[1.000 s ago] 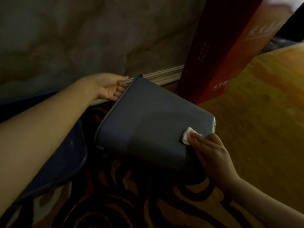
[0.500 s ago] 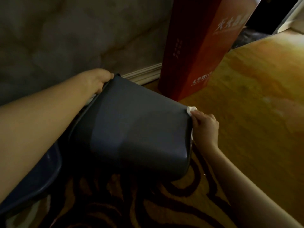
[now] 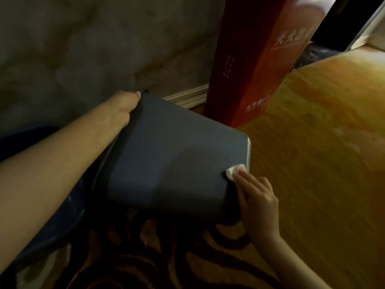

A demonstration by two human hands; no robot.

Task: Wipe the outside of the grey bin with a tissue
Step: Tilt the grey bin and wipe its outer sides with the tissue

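Observation:
The grey bin [image 3: 170, 155] lies tipped on its side on a patterned rug, its base pointing right and its mouth to the left. My left hand [image 3: 121, 108] grips the bin's rim at the upper left. My right hand [image 3: 257, 197] presses a small white tissue [image 3: 234, 171] against the bin's side wall, close to the base edge at the lower right. Only a corner of the tissue shows beyond my fingertips.
A tall red box [image 3: 252, 65] stands upright just behind the bin against the wall. A dark blue basin [image 3: 62, 222] lies under my left forearm. Orange-brown floor [image 3: 323, 153] stretches to the right; a skirting board [image 3: 187, 97] runs along the wall.
My right hand has slid the tissue from the bin's upper right base corner down to the lower part of the side wall. My left hand stays on the rim.

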